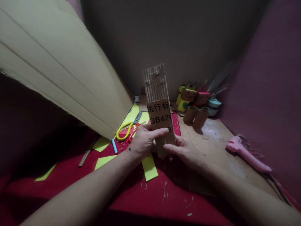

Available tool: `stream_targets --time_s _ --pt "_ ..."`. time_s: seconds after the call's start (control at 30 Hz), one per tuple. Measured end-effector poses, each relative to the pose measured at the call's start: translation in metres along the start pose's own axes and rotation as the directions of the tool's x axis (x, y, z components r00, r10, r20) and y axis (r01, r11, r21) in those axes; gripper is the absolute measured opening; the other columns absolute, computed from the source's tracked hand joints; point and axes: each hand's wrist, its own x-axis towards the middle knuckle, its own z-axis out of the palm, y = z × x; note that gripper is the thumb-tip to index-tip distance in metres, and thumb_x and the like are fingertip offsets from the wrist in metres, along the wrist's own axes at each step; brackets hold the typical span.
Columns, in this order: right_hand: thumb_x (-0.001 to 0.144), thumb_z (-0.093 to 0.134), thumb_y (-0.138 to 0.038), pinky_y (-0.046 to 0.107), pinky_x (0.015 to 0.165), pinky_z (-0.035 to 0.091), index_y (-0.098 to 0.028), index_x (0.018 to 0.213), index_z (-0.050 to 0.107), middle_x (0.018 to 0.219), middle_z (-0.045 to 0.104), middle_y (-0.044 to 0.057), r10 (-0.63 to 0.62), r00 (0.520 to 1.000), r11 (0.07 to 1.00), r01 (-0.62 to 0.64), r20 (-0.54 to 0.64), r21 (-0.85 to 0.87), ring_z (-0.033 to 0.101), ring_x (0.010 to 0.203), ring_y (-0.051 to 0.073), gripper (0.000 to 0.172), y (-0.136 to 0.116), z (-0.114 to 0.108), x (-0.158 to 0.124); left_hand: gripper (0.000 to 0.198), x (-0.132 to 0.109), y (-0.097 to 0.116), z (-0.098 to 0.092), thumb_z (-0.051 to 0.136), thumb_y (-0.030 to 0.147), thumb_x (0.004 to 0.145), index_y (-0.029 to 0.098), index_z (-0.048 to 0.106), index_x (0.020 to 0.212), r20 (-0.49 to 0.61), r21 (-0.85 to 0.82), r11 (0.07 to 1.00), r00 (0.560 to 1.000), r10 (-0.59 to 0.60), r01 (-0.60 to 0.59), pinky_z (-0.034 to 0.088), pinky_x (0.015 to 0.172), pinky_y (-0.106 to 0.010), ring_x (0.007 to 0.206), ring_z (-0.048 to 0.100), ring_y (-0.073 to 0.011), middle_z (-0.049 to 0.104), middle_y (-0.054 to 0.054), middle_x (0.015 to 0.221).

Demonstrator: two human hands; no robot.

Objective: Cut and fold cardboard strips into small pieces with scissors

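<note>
A: Where's the cardboard strip (158, 108)?
B: Held up over the red bench (169, 201), nearly upright and leaning a little left at the top. It's ribbed above, with black printing lower down.
A: And the hands?
B: Both are on it. The left hand (144, 140) grips its lower part from the left, thumb laid across the front. The right hand (184, 149) pinches near the bottom, its thumb on the front too. Most of the fingers behind are hidden.
A: What's near the left hand?
B: Scissors (138, 117) just beyond it, blades on yellow paper, and a short blue stick (114, 146) to the left. A yellow-green strip (150, 169) lies below the hands.
A: Over on the right?
B: Two cardboard tubes (190, 114) stand side by side on a brown board (216, 133), in front of a yellow figure (183, 105) with a green spot. A pink tool (249, 155) lies farther right, well apart from the strip
</note>
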Motion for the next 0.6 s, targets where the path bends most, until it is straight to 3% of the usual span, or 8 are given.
stream_targets --time_s 0.13,0.3,0.4,0.5,0.6 --pt "0.076 0.064 -0.035 0.023 0.044 0.039 -0.018 0.078 0.063 0.066 0.067 0.004 0.052 0.995 0.996 -0.058 0.082 0.071 0.060 0.054 0.015 0.017 0.001 -0.004 -0.001 0.026 0.000 0.002 -0.002 0.076 0.023 0.065 0.013 0.069 0.088 0.020 0.009 0.999 0.999 0.037 -0.037 0.054 0.069 -0.033 0.069 0.066 -0.0182 0.072 -0.006 0.082" --pt "0.076 0.065 -0.031 0.022 0.044 0.042 -0.013 0.081 0.064 0.065 0.068 0.007 0.110 0.964 0.982 -0.143 0.243 0.120 0.061 0.052 0.015 0.019 0.003 -0.005 -0.004 0.026 0.002 0.011 -0.005 0.076 0.026 0.066 0.011 0.069 0.087 -0.060 -0.040 0.995 0.994 0.087 -0.089 0.054 0.073 -0.031 0.073 0.066 -0.0167 0.071 -0.007 0.085" --pt "0.072 0.068 -0.026 0.026 0.054 0.050 -0.013 0.086 0.063 0.068 0.068 0.006 0.091 0.958 0.950 -0.165 0.271 0.264 0.063 0.057 0.015 0.020 0.002 0.001 -0.006 0.023 -0.002 0.013 -0.002 0.075 0.027 0.067 0.012 0.068 0.084 -0.069 -0.011 0.994 0.992 0.107 -0.108 0.055 0.070 -0.030 0.069 0.065 -0.0157 0.070 -0.004 0.080" --pt "0.067 0.071 -0.022 0.035 0.068 0.054 -0.015 0.101 0.059 0.078 0.069 0.006 0.084 0.951 0.872 -0.215 0.298 0.440 0.067 0.068 0.019 0.036 0.000 0.006 -0.010 0.017 -0.009 0.011 0.004 0.072 0.027 0.069 0.014 0.067 0.077 -0.068 0.091 0.993 0.994 0.084 -0.078 0.054 0.058 -0.027 0.059 0.063 -0.0141 0.068 -0.002 0.069" --pt "0.072 0.067 -0.022 0.040 0.070 0.055 -0.014 0.104 0.057 0.087 0.069 0.010 0.123 0.921 0.830 -0.299 0.369 0.470 0.069 0.075 0.023 0.034 0.000 0.008 -0.014 0.013 -0.015 0.011 0.009 0.070 0.025 0.070 0.013 0.066 0.073 -0.045 0.201 0.977 0.996 0.074 -0.063 0.052 0.054 -0.024 0.057 0.062 -0.0133 0.068 -0.003 0.068"
